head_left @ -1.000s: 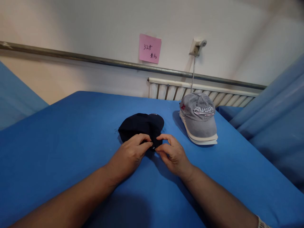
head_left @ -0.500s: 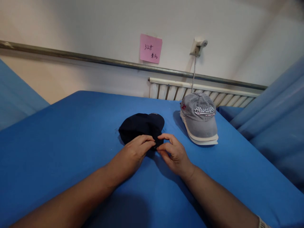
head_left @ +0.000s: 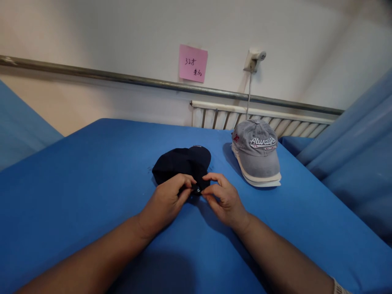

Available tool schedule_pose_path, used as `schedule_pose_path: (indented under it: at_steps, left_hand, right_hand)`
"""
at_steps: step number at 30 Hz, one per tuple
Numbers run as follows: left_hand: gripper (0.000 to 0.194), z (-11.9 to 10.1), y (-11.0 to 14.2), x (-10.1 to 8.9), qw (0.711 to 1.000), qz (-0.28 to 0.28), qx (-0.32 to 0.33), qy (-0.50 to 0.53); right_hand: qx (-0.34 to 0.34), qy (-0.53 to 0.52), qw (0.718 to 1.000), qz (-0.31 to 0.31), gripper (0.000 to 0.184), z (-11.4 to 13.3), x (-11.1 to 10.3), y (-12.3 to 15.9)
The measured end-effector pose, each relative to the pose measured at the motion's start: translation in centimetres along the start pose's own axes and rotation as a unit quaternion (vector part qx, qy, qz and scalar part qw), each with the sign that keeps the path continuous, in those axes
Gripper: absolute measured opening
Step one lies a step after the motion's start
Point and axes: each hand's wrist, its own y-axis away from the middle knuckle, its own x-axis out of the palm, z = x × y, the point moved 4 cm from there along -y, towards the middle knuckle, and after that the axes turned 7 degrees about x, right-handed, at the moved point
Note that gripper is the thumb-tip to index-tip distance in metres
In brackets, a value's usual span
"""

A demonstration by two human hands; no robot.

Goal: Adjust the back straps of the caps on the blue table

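A black baseball cap (head_left: 176, 163) lies on the blue-covered table (head_left: 92, 171), its brim pointing away to the upper right. At the cap's near edge, my left hand (head_left: 171, 194) pinches the back strap between thumb and fingers. Just to the right, my right hand (head_left: 225, 200) pinches the strap's other side. Between the fingertips shows a small shiny buckle (head_left: 197, 188). Part of the strap is hidden behind my fingers.
A stack of caps, a grey one (head_left: 255, 143) on top of paler brims, stands to the right. Behind the table are a radiator (head_left: 220, 116), a metal rail (head_left: 137, 79) and a pink note (head_left: 192, 63). A blue curtain (head_left: 358, 163) hangs at right.
My left hand has moved slightly left, away from my right hand, and the shiny buckle now shows between them. My right hand has stayed almost still.
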Motion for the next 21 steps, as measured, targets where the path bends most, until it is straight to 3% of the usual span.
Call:
schedule_pose_path:
  at_steps: [5, 8, 15, 21]
  left_hand:
    - [0.017, -0.3, -0.2, -0.2, 0.996, 0.021, 0.088, -0.018]
    - [0.021, -0.2, -0.2, -0.3, 0.994, 0.02, 0.105, -0.025]
    - [0.016, -0.2, -0.9, -0.1, 0.997, 0.06, -0.03, 0.039]
    - [0.015, -0.2, -1.2, -0.1, 0.994, 0.05, -0.059, 0.076]
  right_hand:
    - [0.017, -0.018, 1.0, -0.016, 0.017, -0.4, -0.1, 0.0]
    - [0.026, -0.026, 0.999, -0.027, 0.015, -0.5, -0.3, 0.0]
    - [0.033, -0.035, 0.998, -0.028, 0.015, -0.5, -0.2, -0.1]
    - [0.036, -0.035, 0.998, -0.023, 0.014, -0.5, -0.1, -0.1]
